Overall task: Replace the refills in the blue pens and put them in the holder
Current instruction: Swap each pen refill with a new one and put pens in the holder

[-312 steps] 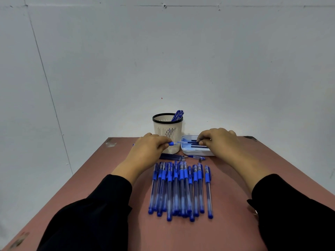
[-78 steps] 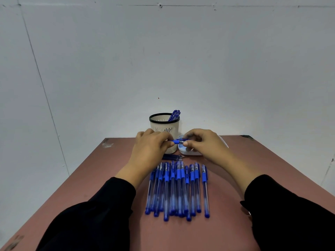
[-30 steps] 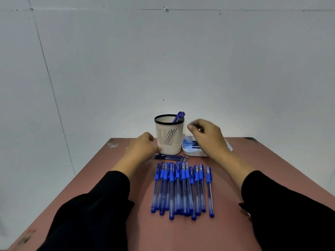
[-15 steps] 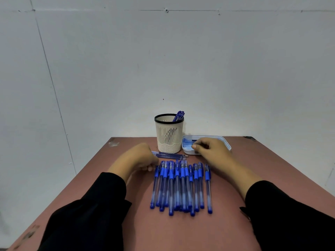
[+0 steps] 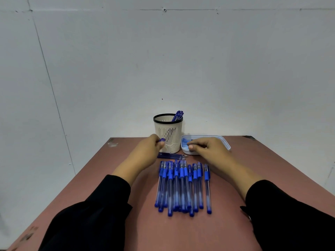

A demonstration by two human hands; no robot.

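Several blue pens (image 5: 181,185) lie side by side in a row at the middle of the table. My left hand (image 5: 147,153) is just left of the white mesh holder (image 5: 168,136) and grips a blue pen (image 5: 161,140); only its end shows past my fingers. Other blue pens (image 5: 178,115) stand in the holder. My right hand (image 5: 208,149) rests on the white tray (image 5: 225,143) of refills, its fingers bent over the tray's left end. Whether they pinch anything is hidden. A few loose refills (image 5: 172,156) lie in front of the holder.
The reddish-brown table (image 5: 253,160) ends at a white wall just behind the holder and tray. Its left and right edges run close on both sides. My dark sleeves cover the near corners.
My left hand lifted from the left end of the pen row up beside the holder, now with a pen in it. My right hand stayed at the tray.
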